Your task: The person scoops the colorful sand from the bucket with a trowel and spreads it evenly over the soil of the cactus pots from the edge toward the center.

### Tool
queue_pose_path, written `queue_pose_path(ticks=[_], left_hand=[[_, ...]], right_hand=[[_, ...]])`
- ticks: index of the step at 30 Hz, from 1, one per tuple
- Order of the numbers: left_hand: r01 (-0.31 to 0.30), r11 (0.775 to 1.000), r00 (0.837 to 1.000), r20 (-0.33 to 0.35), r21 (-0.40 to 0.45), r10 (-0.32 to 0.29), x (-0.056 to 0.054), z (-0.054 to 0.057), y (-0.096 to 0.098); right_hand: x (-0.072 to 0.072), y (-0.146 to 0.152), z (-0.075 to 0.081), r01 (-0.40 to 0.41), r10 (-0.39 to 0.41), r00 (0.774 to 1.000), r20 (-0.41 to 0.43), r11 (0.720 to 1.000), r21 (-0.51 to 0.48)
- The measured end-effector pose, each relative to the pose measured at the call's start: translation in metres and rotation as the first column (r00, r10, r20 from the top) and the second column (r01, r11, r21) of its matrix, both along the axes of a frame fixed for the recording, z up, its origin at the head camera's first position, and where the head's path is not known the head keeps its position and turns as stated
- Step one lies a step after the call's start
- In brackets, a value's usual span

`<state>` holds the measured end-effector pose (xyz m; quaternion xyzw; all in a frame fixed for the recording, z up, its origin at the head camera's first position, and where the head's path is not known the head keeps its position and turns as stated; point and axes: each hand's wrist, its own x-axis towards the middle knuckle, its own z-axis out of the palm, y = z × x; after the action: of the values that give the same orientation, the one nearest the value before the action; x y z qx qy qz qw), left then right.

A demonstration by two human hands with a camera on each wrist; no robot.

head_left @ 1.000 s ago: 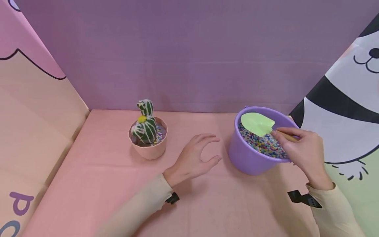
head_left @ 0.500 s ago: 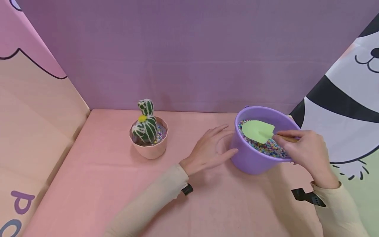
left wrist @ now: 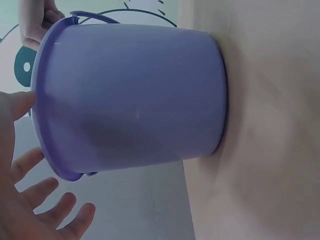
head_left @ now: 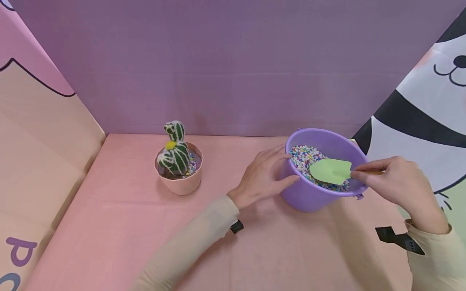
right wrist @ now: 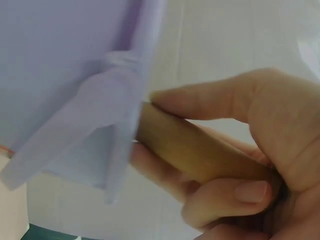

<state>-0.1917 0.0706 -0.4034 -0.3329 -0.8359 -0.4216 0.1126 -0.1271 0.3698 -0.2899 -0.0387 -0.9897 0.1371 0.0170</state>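
My right hand [head_left: 405, 186] grips the wooden handle [right wrist: 195, 147] of a small light green trowel [head_left: 329, 170]. Its blade lies over the multicoloured beads [head_left: 303, 155] inside a purple bucket [head_left: 306, 198], at the near right part of the mouth; I cannot tell how deep its edge sits. At the bucket's left rim, my left hand [head_left: 260, 178] has its thumb and fingers spread, with thumb and fingertips at the rim. In the left wrist view the thumb meets the bucket [left wrist: 135, 95] rim, while several fingers reach out loosely beside it.
A pink pot [head_left: 181, 186] with a knitted-looking green cactus [head_left: 176, 157] and some beads stands on the left of the pink-covered table [head_left: 120, 226]. Behind rises a purple wall panel [head_left: 233, 72]; a panda-printed panel [head_left: 418, 133] borders the right. The bucket's handle [right wrist: 70, 125] hangs down.
My left hand has moved right to the bucket's rim. The right hand has drawn the trowel rightward and lower, from the left of the bucket's mouth toward its near right side.
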Motion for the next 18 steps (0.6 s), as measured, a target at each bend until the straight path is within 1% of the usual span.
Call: queue_pose_path(ticks=[2, 4, 6, 8, 12, 15, 18], left_hand=[[-0.006, 1.000, 1.000, -0.001, 0.012, 0.006, 0.000, 0.001, 0.002], [-0.013, 1.000, 1.000, 0.003, 0.009, 0.013, 0.000, 0.002, 0.003], [-0.019, 1.000, 1.000, 0.006, 0.002, 0.019, 0.001, 0.003, 0.004], [-0.027, 1.000, 1.000, 0.005, -0.009, 0.027, 0.002, 0.004, 0.005], [-0.038, 0.999, 0.999, 0.017, -0.017, 0.038, 0.003, 0.006, 0.005], [-0.048, 0.999, 0.999, 0.021, -0.026, 0.048, 0.004, 0.007, 0.005], [-0.048, 0.998, 0.999, 0.007, -0.040, 0.048, 0.005, 0.009, 0.007]], right_hand=[[0.000, -0.001, 0.001, -0.022, 0.021, 1.000, 0.011, 1.000, 0.011], [-0.002, -0.005, -0.001, -0.054, 0.054, 0.999, -0.002, 0.998, 0.015], [-0.005, -0.011, -0.007, -0.077, 0.077, 0.997, -0.021, 0.997, -0.009], [-0.008, -0.017, -0.014, -0.085, 0.083, 0.996, -0.041, 0.995, -0.043], [-0.008, -0.026, -0.026, -0.057, 0.048, 0.996, -0.081, 0.993, -0.103], [-0.006, -0.028, -0.030, -0.037, 0.023, 0.992, -0.123, 0.994, -0.107], [-0.004, -0.028, -0.032, -0.023, 0.009, 0.990, -0.139, 0.995, -0.101]])
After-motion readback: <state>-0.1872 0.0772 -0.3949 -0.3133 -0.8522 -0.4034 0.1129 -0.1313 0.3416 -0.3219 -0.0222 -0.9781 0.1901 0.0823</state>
